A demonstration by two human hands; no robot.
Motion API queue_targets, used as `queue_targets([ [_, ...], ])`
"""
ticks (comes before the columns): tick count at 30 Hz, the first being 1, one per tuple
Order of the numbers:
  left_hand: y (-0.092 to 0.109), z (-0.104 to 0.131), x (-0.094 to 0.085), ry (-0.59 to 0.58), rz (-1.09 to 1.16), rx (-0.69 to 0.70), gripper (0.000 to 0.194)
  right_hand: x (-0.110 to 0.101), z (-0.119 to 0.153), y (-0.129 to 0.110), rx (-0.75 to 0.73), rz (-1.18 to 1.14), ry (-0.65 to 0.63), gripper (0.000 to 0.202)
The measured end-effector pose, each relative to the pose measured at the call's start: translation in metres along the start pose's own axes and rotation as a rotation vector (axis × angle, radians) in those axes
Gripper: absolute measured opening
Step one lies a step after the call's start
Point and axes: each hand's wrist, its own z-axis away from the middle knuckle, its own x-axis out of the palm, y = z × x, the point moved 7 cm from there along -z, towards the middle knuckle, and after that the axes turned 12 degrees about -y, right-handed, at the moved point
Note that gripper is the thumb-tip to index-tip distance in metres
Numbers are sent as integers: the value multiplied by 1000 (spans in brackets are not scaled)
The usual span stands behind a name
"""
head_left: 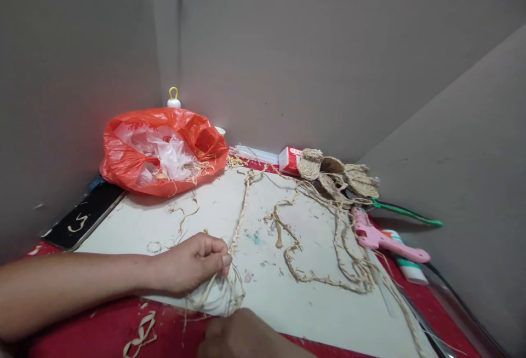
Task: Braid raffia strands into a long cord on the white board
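My left hand (197, 264) is closed, thumb and forefinger pinching the lower end of a thin braid of straw-coloured fibre (242, 210). From this pinch the braid runs up and away across the white board (316, 314). Loose pale strands (230, 292) hang and loop below the left fingers. My right hand (238, 333), at the bottom edge just below those strands, is slightly blurred and curled closed. What its fingers hold, if anything, is hidden.
A red plastic bag (135, 183) and a phone (90, 213) lie left. Twisted cord (320, 279) winds across the right side, near a pink glue gun (382, 237), a white-green tube (411, 270) and woven fibre pieces (310, 166). Grey walls (263, 57) enclose the back and sides.
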Motion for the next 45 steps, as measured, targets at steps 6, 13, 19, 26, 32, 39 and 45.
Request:
queue_targets([
  [6,4,1,-3,9,-96,57,43,-84,41,10,184,-391,696,37],
  [13,12,1,7,-77,-190,188,35,-38,-8,7,170,-810,232,32],
  [19,12,1,12,-123,-291,134,27,-34,-8,15,209,-732,130,25],
  [26,5,2,5,-85,-449,-13,23,-42,-8,13,246,-519,55,20],
  [32,12,2,7,-188,-381,3,29,-47,-8,22,327,-386,38,23],
  [39,19,3,1,-89,-627,0,25,-35,-11,37,295,-667,-59,38],
  [45,23,6,-4,-71,-692,-66,23,-30,-11,40,337,-632,33,41],
])
